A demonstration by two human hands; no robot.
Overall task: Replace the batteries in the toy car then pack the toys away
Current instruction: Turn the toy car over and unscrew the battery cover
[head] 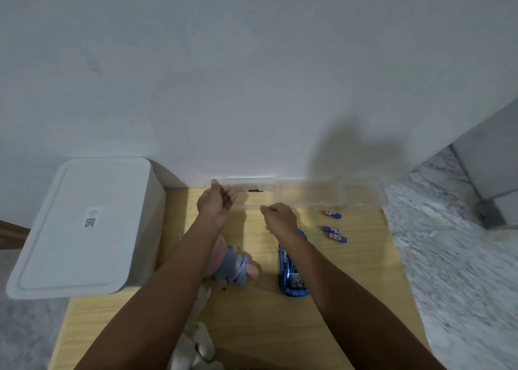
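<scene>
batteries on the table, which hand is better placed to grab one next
Right. The right hand hovers beside the three blue batteries, while the left hand is across the table, near the clear container.

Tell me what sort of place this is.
Probably a room in a home, though little shows: a low wooden table against a plain white wall, marble-patterned floor, a toy car and a white lidded storage box.

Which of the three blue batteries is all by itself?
The battery nearest the wall, just in front of the clear box. The other two lie close together, nearer the person.
</scene>
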